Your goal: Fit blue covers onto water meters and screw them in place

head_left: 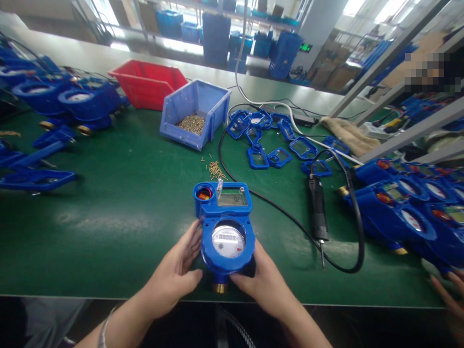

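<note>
A blue water meter [208,251] with a round dial and a small lit digital display stands on the green bench straight in front of me, its brass threaded end towards me. My left hand [177,270] is cupped round its left side, fingers against the body and thumb near the lower edge. On the other side, my right hand [259,275] grips the meter with the thumb at its lower front. An orange part with wires shows inside the meter's round upper-left opening. Loose brass screws [215,170] lie just behind the meter.
Behind stand a blue bin [213,121] of screws and a red bin [145,92]. Blue frames [257,158] lie scattered at centre right. A corded electric screwdriver [318,208] rests to the right. More meters [402,212] line both sides; another person's hand [449,295] shows at far right.
</note>
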The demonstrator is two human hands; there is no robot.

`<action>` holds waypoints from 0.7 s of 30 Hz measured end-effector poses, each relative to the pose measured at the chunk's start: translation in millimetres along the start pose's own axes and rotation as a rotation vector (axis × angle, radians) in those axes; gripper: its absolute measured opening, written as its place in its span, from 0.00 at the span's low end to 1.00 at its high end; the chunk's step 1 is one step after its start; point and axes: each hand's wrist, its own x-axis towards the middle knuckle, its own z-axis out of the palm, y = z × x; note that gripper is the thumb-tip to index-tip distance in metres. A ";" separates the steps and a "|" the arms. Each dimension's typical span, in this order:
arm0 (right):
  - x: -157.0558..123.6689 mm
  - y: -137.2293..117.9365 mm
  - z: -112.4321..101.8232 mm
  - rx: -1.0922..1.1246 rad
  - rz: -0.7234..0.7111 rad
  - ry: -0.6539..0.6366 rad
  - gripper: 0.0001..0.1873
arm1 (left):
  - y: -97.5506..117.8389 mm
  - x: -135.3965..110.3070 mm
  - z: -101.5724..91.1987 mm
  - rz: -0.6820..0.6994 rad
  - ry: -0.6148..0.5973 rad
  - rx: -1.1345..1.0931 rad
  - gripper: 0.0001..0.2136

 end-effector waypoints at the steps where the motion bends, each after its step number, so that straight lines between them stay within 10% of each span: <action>1: 0.8 -2.3 -10.7 0.019 0.013 0.001 0.37 | 1.0 -3.6 0.0 0.002 0.036 -0.040 0.47; 6: 28.5 -17.6 -37.7 0.257 -0.170 0.147 0.41 | 16.4 2.0 12.4 -0.020 0.119 -0.165 0.52; 13: 78.8 -46.0 -29.9 0.125 -0.267 -0.016 0.52 | 31.4 24.4 29.3 0.042 0.132 -0.303 0.45; 21: 67.0 -56.1 -23.8 0.205 -0.230 0.158 0.49 | 27.0 26.3 35.2 0.047 0.174 -0.401 0.42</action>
